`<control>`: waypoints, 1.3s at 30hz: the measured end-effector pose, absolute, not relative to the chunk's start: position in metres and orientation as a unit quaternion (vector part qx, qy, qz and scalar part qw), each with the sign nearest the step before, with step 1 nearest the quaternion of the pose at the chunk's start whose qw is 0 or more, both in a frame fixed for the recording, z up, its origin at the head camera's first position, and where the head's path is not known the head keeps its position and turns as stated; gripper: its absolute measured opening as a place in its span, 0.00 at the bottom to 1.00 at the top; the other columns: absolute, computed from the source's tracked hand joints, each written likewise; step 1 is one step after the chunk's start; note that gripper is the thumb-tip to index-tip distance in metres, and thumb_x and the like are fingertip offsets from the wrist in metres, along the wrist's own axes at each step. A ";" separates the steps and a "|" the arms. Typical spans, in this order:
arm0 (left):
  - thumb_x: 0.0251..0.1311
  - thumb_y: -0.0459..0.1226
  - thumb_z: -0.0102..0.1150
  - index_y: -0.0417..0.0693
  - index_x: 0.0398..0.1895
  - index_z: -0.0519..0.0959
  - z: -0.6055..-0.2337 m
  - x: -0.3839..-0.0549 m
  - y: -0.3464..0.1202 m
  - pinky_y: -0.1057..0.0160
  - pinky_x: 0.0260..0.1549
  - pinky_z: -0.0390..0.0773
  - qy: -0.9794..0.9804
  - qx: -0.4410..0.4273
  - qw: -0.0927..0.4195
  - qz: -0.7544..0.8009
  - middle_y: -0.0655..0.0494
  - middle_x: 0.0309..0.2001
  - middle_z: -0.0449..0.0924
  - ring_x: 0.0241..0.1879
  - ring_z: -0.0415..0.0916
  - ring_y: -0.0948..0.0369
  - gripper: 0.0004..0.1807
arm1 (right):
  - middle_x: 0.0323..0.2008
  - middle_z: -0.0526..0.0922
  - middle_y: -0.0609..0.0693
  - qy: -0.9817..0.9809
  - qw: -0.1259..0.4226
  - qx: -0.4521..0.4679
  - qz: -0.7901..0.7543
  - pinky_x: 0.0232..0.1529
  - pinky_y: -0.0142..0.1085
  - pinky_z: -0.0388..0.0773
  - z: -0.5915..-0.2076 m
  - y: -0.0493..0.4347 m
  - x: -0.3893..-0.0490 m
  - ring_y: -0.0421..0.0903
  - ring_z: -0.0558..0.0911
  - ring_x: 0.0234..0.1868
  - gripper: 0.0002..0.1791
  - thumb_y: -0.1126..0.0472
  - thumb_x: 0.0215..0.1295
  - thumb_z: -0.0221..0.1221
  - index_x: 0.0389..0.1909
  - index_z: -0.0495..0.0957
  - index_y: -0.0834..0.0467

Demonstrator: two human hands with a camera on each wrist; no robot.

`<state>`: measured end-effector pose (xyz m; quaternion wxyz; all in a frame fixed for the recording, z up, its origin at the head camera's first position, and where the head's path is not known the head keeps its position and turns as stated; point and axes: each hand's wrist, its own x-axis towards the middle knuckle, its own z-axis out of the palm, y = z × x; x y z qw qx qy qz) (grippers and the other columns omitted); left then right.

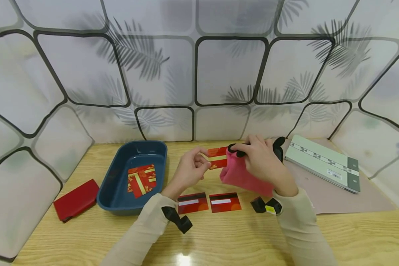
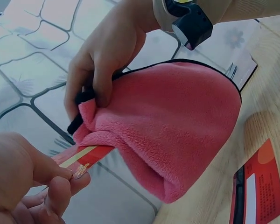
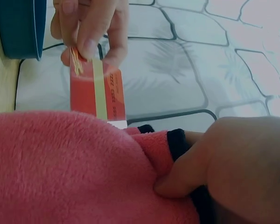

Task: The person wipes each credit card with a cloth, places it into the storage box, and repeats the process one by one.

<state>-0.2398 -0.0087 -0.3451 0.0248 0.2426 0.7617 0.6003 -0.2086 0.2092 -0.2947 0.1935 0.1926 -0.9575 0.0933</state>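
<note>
Head view looks down; wrist views share pink cloth [image 2: 172,107] close-up.

Fingers [image 3: 95,29] pinching red card [image 3: 85,95], pink cloth [image 3: 60,163]

Enclosed workspace: wood-grain table [image 1: 219,236], patterned walls [image 1: 231,70]

On the worktop [image 1: 219,242], a wallet [image 1: 77,199] lies left of a tray [image 1: 165,159] holding piled cards [image 1: 142,183]; right of it, two cards [image 1: 225,203] lie before a raised cloth [image 1: 241,173] with a card [image 1: 217,153] partway in. Farther right, a notebook [image 1: 320,160] rests on a mat [image 1: 345,207].
</note>
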 end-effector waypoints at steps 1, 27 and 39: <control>0.61 0.26 0.57 0.39 0.43 0.73 -0.345 -0.240 -0.009 0.66 0.17 0.74 0.763 0.240 0.025 0.600 0.42 0.29 0.81 0.13 0.69 0.57 0.09 | 0.32 0.72 0.55 -0.959 0.193 0.188 0.091 0.39 0.51 0.60 -0.294 0.211 -0.209 0.54 0.70 0.39 0.21 0.73 0.58 0.49 0.44 0.84 0.53; 0.61 0.31 0.57 0.39 0.48 0.73 -0.331 -0.245 -0.039 0.67 0.15 0.66 0.778 0.148 0.039 0.609 0.56 0.25 0.81 0.14 0.62 0.64 0.13 | 0.35 0.72 0.58 -0.974 0.142 0.152 0.091 0.42 0.53 0.58 -0.287 0.222 -0.210 0.57 0.68 0.41 0.26 0.73 0.57 0.44 0.50 0.82 0.53; 0.61 0.32 0.54 0.37 0.50 0.72 -0.336 -0.254 -0.132 0.65 0.22 0.76 0.845 0.061 -0.037 0.530 0.60 0.26 0.82 0.19 0.76 0.62 0.14 | 0.33 0.72 0.57 -0.974 0.115 0.171 0.093 0.41 0.53 0.57 -0.286 0.216 -0.207 0.58 0.68 0.40 0.26 0.73 0.55 0.46 0.51 0.81 0.53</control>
